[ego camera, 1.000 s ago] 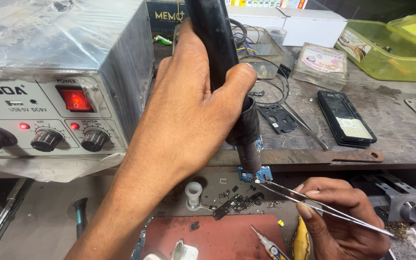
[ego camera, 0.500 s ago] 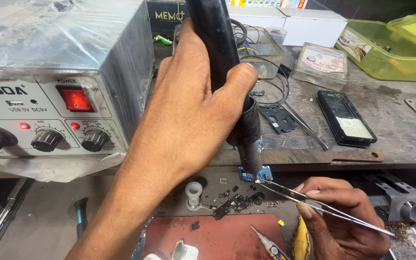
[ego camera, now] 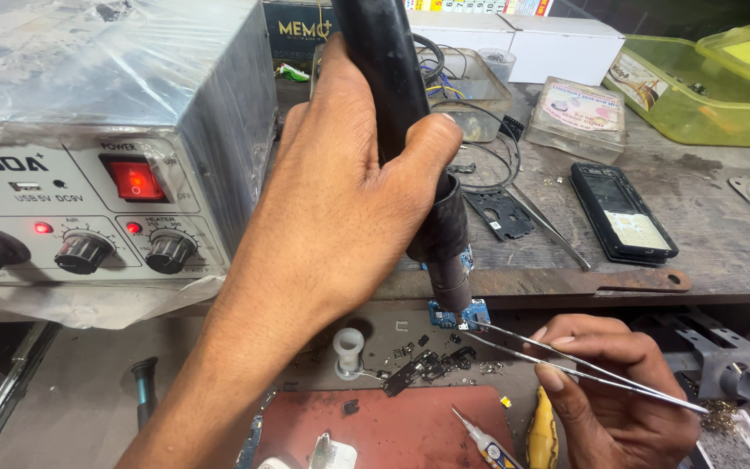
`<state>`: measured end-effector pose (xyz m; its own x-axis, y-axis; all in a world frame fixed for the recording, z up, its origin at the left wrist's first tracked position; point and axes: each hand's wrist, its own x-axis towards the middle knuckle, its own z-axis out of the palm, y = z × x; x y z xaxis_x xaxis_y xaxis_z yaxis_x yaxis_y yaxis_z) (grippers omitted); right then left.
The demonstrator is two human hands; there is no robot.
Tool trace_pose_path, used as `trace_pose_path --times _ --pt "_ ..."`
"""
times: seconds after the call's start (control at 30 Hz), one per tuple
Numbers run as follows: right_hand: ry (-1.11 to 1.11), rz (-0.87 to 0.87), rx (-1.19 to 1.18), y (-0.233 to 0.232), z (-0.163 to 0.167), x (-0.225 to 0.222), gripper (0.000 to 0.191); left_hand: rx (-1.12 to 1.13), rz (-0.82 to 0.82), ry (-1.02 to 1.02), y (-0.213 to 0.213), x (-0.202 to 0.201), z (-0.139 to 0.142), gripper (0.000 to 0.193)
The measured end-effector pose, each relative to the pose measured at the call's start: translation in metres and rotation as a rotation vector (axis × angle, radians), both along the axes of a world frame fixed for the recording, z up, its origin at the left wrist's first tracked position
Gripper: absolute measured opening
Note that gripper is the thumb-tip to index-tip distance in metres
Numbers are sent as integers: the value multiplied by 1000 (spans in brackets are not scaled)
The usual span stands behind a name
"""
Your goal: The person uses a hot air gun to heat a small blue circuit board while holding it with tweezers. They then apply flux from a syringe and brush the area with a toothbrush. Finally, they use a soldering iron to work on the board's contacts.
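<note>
Two hands converge on one small blue circuit board (ego camera: 459,313), which lies on the lower work surface just below the front edge of the wooden bench top (ego camera: 705,252). The left hand (ego camera: 340,200) is closed in a full fist round the black hot-air handpiece (ego camera: 401,113); the handpiece runs steeply from the upper edge of the view down to its metal nozzle (ego camera: 450,287), which points straight at the board and ends directly above it; contact cannot be determined. The right hand (ego camera: 609,391) lies lower right of the board and pinches metal tweezers (ego camera: 566,360) between thumb and fingers. The tweezers' long axis runs from lower right to upper left, and their tips meet the board's right edge. The tweezer tips are thus the nearest tool point to the board; the nozzle stands over it from above.

Board appearance: small, roughly rectangular, blue, with fine metallic parts on its face; its rear portion is hidden by the nozzle.

Surroundings: loose dark components (ego camera: 427,365) lie just left and in front of the board, beside a white spool-shaped part (ego camera: 349,349). A red mat (ego camera: 392,430) covers the near edge of the lower surface. The grey rework station (ego camera: 106,148), its red switch lit, occupies the left end of the bench. A black phone housing (ego camera: 622,213) lies on the bench top, right of centre
</note>
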<state>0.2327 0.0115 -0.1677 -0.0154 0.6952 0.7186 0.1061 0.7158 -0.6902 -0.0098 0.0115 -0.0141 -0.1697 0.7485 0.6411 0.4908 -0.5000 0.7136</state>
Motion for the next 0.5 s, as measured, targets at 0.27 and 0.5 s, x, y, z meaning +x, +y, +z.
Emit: trace_pose_path --times 0.27,0.5 --pt "6 -17 -32 0 1 -2 15 112 -52 1 2 -1 -3 43" --pt "10 31 -30 4 0 0 16 38 -25 -1 1 -1 -1 43"
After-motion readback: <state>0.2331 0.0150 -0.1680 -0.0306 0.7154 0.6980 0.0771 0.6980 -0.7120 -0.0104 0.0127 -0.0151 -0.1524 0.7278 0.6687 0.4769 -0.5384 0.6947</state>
